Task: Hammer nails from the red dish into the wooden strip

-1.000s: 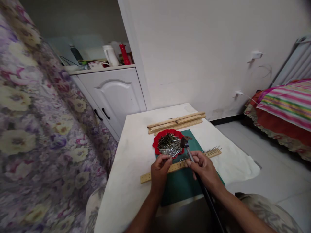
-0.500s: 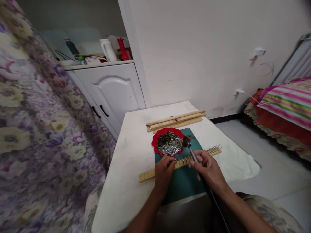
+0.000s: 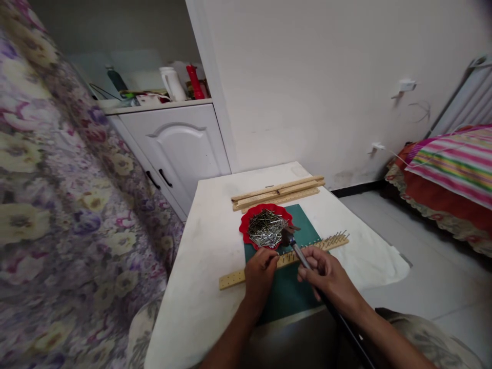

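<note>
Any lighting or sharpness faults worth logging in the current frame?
Head view: dim light, the alcove darkest up top; head view: curtain soft toward the left edge; head view: hammer slightly soft, piled nails partly blending together.

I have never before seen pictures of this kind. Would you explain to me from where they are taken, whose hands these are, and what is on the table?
There is no machine here. A person wears one camera on the head, looking forward and down, so the hands are the wearer's own.

The right hand holds a hammer. The left hand has its fingertips pinched together at a wooden strip; whether they grip a nail is too small to tell.

The strip lies across a green mat on a white table, with nails standing in it. Behind it sits a red dish of loose nails; farther back lie more wooden strips.
</note>
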Demonstrator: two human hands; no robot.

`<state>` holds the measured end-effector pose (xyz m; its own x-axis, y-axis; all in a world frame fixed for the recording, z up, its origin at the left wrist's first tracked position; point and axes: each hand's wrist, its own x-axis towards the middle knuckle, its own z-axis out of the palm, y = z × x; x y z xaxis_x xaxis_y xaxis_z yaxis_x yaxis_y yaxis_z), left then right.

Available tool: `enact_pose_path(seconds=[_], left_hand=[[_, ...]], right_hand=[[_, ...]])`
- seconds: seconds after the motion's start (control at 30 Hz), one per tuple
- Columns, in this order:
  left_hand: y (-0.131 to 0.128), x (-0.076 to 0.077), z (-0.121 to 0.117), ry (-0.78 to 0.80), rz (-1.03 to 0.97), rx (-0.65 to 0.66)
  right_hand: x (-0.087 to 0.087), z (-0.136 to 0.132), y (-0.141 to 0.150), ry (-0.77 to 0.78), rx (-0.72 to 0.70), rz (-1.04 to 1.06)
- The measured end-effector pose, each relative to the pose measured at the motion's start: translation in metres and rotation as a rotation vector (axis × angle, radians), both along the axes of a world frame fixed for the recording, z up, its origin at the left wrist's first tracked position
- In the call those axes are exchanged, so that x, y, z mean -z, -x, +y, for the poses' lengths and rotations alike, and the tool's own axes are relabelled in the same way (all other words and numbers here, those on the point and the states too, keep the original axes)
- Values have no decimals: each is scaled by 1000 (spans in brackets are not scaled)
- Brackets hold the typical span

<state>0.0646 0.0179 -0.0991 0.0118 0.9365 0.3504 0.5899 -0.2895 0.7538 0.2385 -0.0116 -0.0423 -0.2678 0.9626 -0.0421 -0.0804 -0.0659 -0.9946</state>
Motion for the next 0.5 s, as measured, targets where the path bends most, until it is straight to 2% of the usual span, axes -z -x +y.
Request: enact_pose_path(seconds=[0.2,0.5], left_hand=[[0,2,1,-2,25,-8],[0,5,1,-8,48,-31]], right_hand=[[-2,-13,0,16,-97,-40],[2,-13,2,-17,-94,-92]])
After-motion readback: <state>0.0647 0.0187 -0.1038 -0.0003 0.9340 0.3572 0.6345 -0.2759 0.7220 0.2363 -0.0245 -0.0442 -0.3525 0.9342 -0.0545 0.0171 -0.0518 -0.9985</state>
